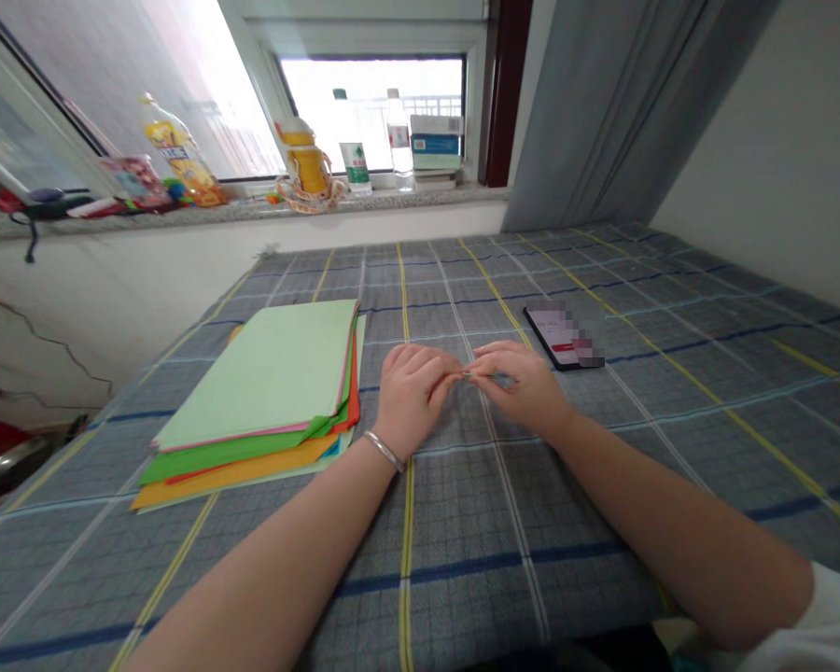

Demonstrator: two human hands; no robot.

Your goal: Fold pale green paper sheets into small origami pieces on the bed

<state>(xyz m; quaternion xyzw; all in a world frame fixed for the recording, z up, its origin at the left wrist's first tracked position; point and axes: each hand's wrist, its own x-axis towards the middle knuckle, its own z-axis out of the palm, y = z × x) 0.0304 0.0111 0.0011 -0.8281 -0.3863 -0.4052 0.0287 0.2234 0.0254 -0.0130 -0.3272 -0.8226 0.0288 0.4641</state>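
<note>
My left hand (414,392), with a silver bangle on its wrist, is closed in a pinch over the plaid cloth. Opposite it, my right hand (522,387) pinches too, and the fingertips of both nearly meet. Between them is a small, thin greenish piece of folded paper (468,375), mostly covered by the fingers. Left of my hands lies a stack of coloured paper (266,369), pale green on top, with pink, bright green, orange and red edges showing below. Beyond my right hand a phone (564,336) lies face up with its screen lit.
A grey plaid cloth (462,523) covers the bed-like surface. Along the windowsill (252,211) stand a drink bottle (182,154), a yellow cup with a strap (308,166), a green-and-white tube (356,168), a clear bottle (398,135) and stacked boxes (435,145). A grey curtain (588,112) hangs at right.
</note>
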